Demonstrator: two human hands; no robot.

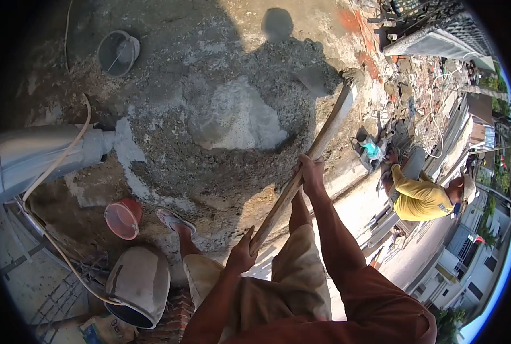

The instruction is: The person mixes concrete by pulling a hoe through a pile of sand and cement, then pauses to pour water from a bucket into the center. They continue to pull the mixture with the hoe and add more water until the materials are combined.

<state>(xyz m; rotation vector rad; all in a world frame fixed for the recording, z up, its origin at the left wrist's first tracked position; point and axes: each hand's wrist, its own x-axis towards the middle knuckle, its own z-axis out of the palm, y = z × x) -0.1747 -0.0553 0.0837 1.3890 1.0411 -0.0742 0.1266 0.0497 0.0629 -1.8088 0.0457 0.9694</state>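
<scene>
A long wooden handle (290, 189) runs diagonally from the lower middle up to the right. My left hand (241, 253) is wrapped round its lower end, close to my thigh. Farther up the handle, my right hand (311, 174) grips it too. At the far end, a grey blade (318, 79) rests against wet grey mix (284, 63). The mix forms a wide ring on the ground, with a pale wet patch (241, 117) in its middle.
A dark bucket (118, 54) stands at the upper left, a red bucket (123, 218) and a large grey drum (139, 281) at lower left. A hose (52, 166) curves past a grey metal cylinder (43, 160). A person in yellow (422, 196) crouches at right near rubble.
</scene>
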